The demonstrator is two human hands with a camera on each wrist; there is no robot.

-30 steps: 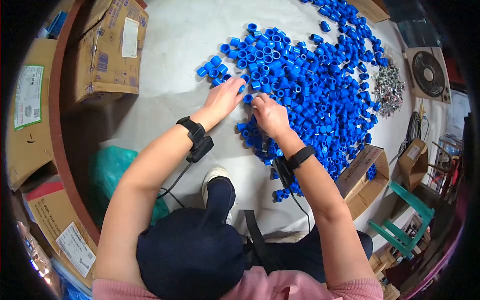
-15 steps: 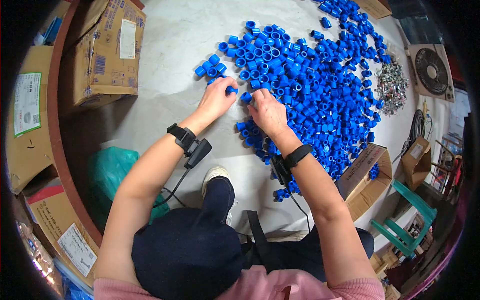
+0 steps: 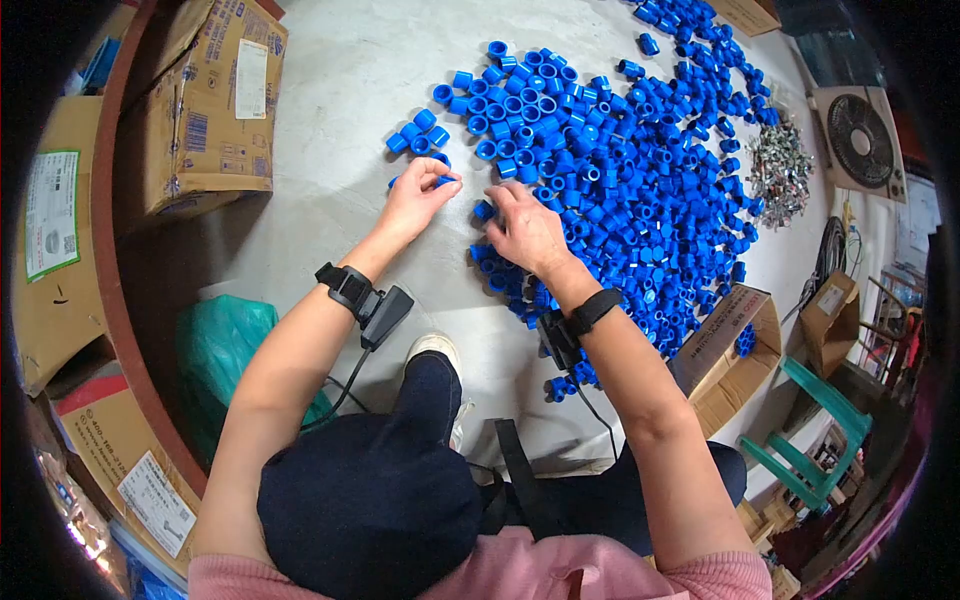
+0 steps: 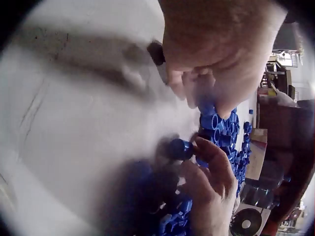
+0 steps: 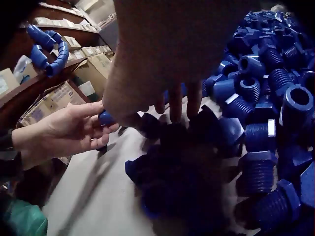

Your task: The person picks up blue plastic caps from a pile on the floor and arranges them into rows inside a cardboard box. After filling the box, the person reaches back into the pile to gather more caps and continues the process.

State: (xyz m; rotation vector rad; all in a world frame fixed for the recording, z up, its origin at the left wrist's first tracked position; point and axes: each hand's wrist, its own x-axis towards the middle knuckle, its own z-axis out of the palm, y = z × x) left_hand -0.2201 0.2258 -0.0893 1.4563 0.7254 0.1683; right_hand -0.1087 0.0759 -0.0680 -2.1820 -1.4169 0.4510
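My left hand (image 3: 407,205) pinches a short blue pipe fitting (image 3: 445,181) between thumb and fingers, just left of the heap. In the left wrist view my fingers partly cover that fitting. At the heap's left edge, my right hand (image 3: 530,232) has thumb and forefinger on either side of another blue pipe fitting (image 4: 181,149), pinching it low over the floor. A few loose fittings (image 3: 411,132) lie beyond my left hand. Beside my right hand spreads the big heap of blue plastic fittings (image 3: 640,190); threaded, hex-headed ones (image 5: 258,172) show close up in the right wrist view.
A taped carton (image 3: 215,110) stands at the left, near a green plastic bag (image 3: 225,345). To the right are an open carton (image 3: 725,355), a green stool (image 3: 815,440), a fan (image 3: 860,140) and a pile of small metallic-looking pieces (image 3: 785,170).
My left hand has drawn leftward, away from my right hand, carrying its fitting. My right hand has shifted slightly left and toward me, its fitting moving too.
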